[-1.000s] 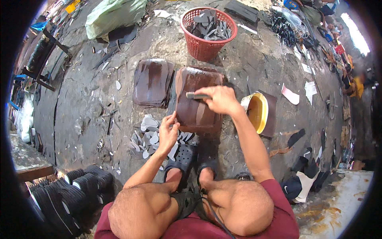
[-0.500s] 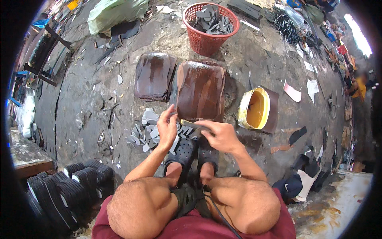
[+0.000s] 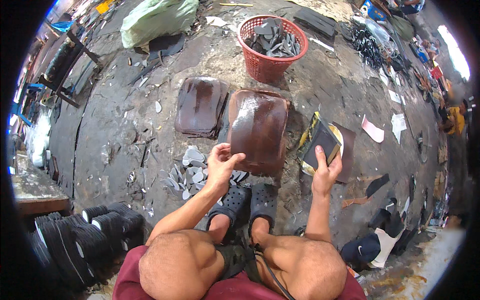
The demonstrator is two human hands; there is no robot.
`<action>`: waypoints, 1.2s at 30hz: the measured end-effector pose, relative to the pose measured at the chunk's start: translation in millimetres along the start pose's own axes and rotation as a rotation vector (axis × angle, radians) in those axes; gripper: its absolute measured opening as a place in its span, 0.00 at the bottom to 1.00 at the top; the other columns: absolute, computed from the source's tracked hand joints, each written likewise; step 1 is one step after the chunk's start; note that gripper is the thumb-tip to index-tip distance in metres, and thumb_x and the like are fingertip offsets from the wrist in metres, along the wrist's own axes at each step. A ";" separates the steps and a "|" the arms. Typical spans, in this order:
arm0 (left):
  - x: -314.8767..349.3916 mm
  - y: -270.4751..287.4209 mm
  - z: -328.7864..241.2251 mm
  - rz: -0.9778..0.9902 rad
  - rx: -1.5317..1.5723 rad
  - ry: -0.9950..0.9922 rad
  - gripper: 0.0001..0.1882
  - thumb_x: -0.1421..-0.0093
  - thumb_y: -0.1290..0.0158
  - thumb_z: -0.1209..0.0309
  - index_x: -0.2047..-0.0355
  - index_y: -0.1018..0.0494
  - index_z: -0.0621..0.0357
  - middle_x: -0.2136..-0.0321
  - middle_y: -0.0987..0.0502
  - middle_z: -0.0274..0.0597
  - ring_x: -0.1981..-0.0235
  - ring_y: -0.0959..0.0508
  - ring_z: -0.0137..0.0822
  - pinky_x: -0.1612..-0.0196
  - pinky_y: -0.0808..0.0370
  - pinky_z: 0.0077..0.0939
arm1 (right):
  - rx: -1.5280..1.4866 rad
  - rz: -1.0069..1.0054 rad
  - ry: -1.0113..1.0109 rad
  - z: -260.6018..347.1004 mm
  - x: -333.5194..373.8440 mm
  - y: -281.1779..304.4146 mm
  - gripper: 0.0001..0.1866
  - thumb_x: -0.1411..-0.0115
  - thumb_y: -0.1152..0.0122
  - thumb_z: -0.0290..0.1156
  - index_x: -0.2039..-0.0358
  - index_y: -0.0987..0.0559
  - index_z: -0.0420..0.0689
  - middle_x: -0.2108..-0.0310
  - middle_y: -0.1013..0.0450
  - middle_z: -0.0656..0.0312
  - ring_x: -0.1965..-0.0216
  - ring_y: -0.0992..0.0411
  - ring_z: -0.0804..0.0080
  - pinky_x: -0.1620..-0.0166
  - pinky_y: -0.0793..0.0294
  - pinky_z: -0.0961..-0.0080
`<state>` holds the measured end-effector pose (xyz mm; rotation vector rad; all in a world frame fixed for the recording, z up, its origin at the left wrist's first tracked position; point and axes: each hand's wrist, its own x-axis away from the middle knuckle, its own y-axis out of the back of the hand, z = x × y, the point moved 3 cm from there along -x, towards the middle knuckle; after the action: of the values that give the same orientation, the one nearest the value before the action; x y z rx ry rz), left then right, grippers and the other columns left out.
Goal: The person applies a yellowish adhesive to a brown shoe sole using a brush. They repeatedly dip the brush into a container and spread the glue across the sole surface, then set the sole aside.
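Observation:
My left hand (image 3: 223, 167) is at the near left corner of a stack of brown sheets (image 3: 257, 127), thumb on top and fingers curled at the edge, closed on the top sheet. That sheet is glossy and wet-looking. My right hand (image 3: 327, 170) grips a dark flat rectangular spreader (image 3: 321, 144), thumb across its face. It is tilted over a yellow-and-white tub (image 3: 306, 166), hiding most of the tub's opening. Left of the wet stack lies a second stack of brown sheets (image 3: 199, 105).
Small grey foam pieces (image 3: 192, 172) lie in a heap left of my clogs (image 3: 235, 200). A red basket (image 3: 270, 67) of grey pieces stands beyond the stacks. Black soles (image 3: 65, 250) are piled at the lower left; a dark cap (image 3: 362, 247) lies at the lower right.
My right hand has moved right with the spreader, from the stack's near edge to the tub. My left hand has come onto the stack's near left corner. The whole view has shifted slightly.

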<state>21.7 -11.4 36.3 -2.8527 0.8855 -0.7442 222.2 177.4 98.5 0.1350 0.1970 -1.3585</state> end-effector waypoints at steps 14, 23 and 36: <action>-204.2 164.8 20.7 -0.564 0.131 0.028 0.34 0.51 0.41 0.83 0.42 0.34 0.59 0.66 0.21 0.45 0.70 0.20 0.36 0.72 0.21 0.33 | 0.040 -0.042 -0.034 13.4 -3.8 23.9 0.16 0.33 0.39 0.25 0.47 0.25 0.34 0.52 0.25 0.59 0.52 0.28 0.72 0.47 0.30 0.74; -140.8 110.3 39.9 -0.512 -0.469 -0.337 0.35 0.42 0.36 0.67 0.35 0.33 0.64 0.42 0.25 0.54 0.44 0.25 0.44 0.40 0.30 0.36 | 0.975 -0.139 -0.029 -54.4 -67.7 135.6 0.30 0.44 0.35 0.32 0.41 0.28 0.37 0.46 0.25 0.40 0.44 0.26 0.46 0.40 0.30 0.58; -62.1 18.6 13.2 0.151 -0.601 -0.326 0.38 0.40 0.36 0.65 0.33 0.36 0.67 0.44 0.23 0.58 0.42 0.23 0.41 0.36 0.31 0.37 | -0.048 -0.057 -0.340 -44.3 -75.6 157.0 0.23 0.42 0.36 0.21 0.45 0.25 0.33 0.51 0.23 0.61 0.54 0.25 0.69 0.49 0.26 0.69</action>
<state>-26.4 6.1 -5.6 -3.1921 1.4398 0.0284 358.0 291.5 69.0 -0.1428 -0.0528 -1.4097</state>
